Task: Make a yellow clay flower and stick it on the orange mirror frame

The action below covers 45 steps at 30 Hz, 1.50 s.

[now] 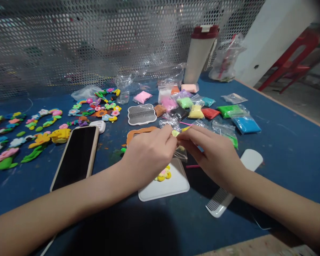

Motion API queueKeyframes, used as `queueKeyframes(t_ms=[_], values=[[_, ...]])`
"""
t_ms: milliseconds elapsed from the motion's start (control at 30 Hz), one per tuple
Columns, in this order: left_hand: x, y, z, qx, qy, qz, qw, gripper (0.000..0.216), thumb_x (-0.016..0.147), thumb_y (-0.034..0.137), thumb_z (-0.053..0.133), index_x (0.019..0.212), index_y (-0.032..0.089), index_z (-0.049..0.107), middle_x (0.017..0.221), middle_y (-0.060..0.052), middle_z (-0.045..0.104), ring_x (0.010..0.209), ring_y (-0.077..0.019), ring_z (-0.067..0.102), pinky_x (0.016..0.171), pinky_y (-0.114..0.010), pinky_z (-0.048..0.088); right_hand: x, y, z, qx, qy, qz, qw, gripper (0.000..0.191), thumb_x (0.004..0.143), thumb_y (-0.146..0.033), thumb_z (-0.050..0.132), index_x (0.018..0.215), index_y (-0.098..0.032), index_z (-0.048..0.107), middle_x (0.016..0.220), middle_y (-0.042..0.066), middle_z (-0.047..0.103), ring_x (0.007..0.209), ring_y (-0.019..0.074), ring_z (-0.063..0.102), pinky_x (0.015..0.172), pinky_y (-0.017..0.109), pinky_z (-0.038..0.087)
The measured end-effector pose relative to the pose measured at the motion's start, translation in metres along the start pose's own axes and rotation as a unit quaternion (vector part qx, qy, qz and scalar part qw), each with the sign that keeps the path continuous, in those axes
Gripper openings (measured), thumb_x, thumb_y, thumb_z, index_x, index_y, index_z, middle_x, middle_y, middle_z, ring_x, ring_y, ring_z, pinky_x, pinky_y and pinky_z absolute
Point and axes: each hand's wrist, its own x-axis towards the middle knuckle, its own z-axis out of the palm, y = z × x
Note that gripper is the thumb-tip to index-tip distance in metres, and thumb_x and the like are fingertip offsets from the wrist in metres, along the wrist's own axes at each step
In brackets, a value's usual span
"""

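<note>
My left hand [154,151] and my right hand [216,151] meet in front of me, fingertips pinched together. A small bit of pale yellow modelling clay [175,133] shows at their fingertips; the fingers hide part of it. Under my left hand lies a white rounded-corner plate [173,188], with a yellow clay flower [164,175] on it, partly covered by the hand. A white comb [221,202] lies beneath my right forearm. Behind my left hand is an orange wavy frame [130,135], mostly hidden.
Coloured clay packets [196,112] and a grey-faced, white-edged mirror [142,114] lie farther back. To the left are a phone [76,156] and clay decorations [60,136]. A tumbler [200,53] stands near the perforated metal panel [90,46]. A pink stick [192,166] lies by my right hand.
</note>
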Motion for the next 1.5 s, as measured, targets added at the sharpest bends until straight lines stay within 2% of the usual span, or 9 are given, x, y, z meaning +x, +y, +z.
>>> queueKeyframes(t_ms=[200, 433, 633, 767, 933, 1067, 1167, 1367, 1500], values=[[-0.001, -0.006, -0.006, -0.052, -0.023, -0.052, 0.997, 0.031, 0.092, 0.028, 0.038, 0.074, 0.017, 0.061, 0.073, -0.004, 0.055, 0.055, -0.0145, 0.049, 0.047, -0.029, 0.024, 0.003, 0.004, -0.005, 0.150, 0.035, 0.127, 0.980, 0.010, 0.090, -0.023, 0.046, 0.084, -0.021, 0.053, 0.073, 0.002, 0.058, 0.066, 0.0149, 0.057, 0.060, 0.028, 0.043], [0.002, -0.011, -0.004, -0.162, -0.070, -0.125, 0.976, 0.030, 0.093, 0.033, 0.041, 0.080, 0.016, 0.062, 0.074, -0.001, 0.051, 0.063, -0.0136, 0.050, 0.055, -0.025, 0.033, 0.006, 0.011, -0.003, 0.492, 0.015, 0.224, 0.841, 0.011, 0.089, -0.032, 0.051, 0.086, -0.021, 0.051, 0.079, -0.001, 0.060, 0.068, 0.0112, 0.061, 0.065, 0.027, 0.050], [0.006, -0.010, -0.003, -0.242, -0.054, -0.139, 0.959, 0.029, 0.086, 0.043, 0.052, 0.084, 0.017, 0.063, 0.075, 0.000, 0.050, 0.066, -0.0142, 0.049, 0.057, -0.025, 0.034, 0.004, 0.002, -0.005, 0.409, -0.009, 0.220, 0.886, 0.020, 0.082, -0.035, 0.061, 0.074, -0.020, 0.051, 0.055, -0.006, 0.053, 0.047, 0.0074, 0.048, 0.045, 0.021, 0.039], [0.004, -0.011, -0.003, -0.231, -0.077, -0.125, 0.962, 0.024, 0.088, 0.036, 0.051, 0.080, 0.016, 0.061, 0.076, 0.000, 0.050, 0.065, -0.0140, 0.049, 0.057, -0.025, 0.035, 0.004, 0.000, -0.004, 0.355, 0.009, 0.184, 0.917, 0.018, 0.076, -0.030, 0.068, 0.072, -0.018, 0.055, 0.068, -0.003, 0.056, 0.061, 0.0091, 0.053, 0.054, 0.021, 0.043], [0.003, -0.012, -0.003, -0.227, -0.086, -0.128, 0.962, 0.028, 0.091, 0.032, 0.045, 0.076, 0.016, 0.062, 0.075, -0.001, 0.048, 0.065, -0.0137, 0.049, 0.060, -0.026, 0.037, 0.004, 0.002, -0.003, 0.354, 0.017, 0.186, 0.916, 0.011, 0.087, -0.026, 0.055, 0.094, -0.019, 0.060, 0.081, 0.001, 0.064, 0.073, 0.0115, 0.061, 0.067, 0.025, 0.049], [0.004, -0.015, 0.001, -0.251, -0.078, -0.145, 0.954, 0.025, 0.090, 0.033, 0.048, 0.081, 0.017, 0.066, 0.076, -0.001, 0.048, 0.068, -0.0143, 0.049, 0.062, -0.027, 0.036, 0.003, 0.001, -0.006, 0.298, 0.039, 0.202, 0.932, 0.016, 0.083, -0.033, 0.061, 0.077, -0.018, 0.063, 0.062, -0.002, 0.059, 0.056, 0.0094, 0.053, 0.052, 0.023, 0.044], [0.006, -0.017, 0.003, -0.302, -0.086, -0.164, 0.935, 0.023, 0.089, 0.033, 0.051, 0.083, 0.020, 0.069, 0.074, 0.000, 0.048, 0.069, -0.0140, 0.049, 0.061, -0.026, 0.034, 0.003, 0.002, -0.009, 0.310, 0.093, 0.190, 0.927, 0.008, 0.080, -0.027, 0.065, 0.082, -0.020, 0.064, 0.078, 0.000, 0.065, 0.069, 0.0121, 0.059, 0.060, 0.024, 0.048], [0.009, -0.018, 0.001, -0.371, -0.117, -0.203, 0.898, 0.040, 0.089, 0.035, 0.048, 0.055, 0.016, 0.057, 0.062, 0.002, 0.043, 0.062, -0.0119, 0.044, 0.057, -0.026, 0.030, 0.003, 0.005, -0.008, 0.322, 0.102, 0.204, 0.919, 0.010, 0.083, -0.026, 0.061, 0.076, -0.020, 0.063, 0.068, 0.000, 0.063, 0.064, 0.0121, 0.060, 0.059, 0.025, 0.050], [0.010, -0.018, 0.000, -0.383, -0.121, -0.206, 0.892, 0.029, 0.087, 0.031, 0.052, 0.064, 0.016, 0.063, 0.065, 0.002, 0.049, 0.064, -0.0121, 0.046, 0.058, -0.025, 0.031, 0.003, 0.007, -0.006, 0.346, 0.125, 0.179, 0.913, 0.008, 0.087, -0.021, 0.056, 0.091, -0.020, 0.063, 0.091, 0.002, 0.065, 0.079, 0.0135, 0.062, 0.071, 0.027, 0.051]])
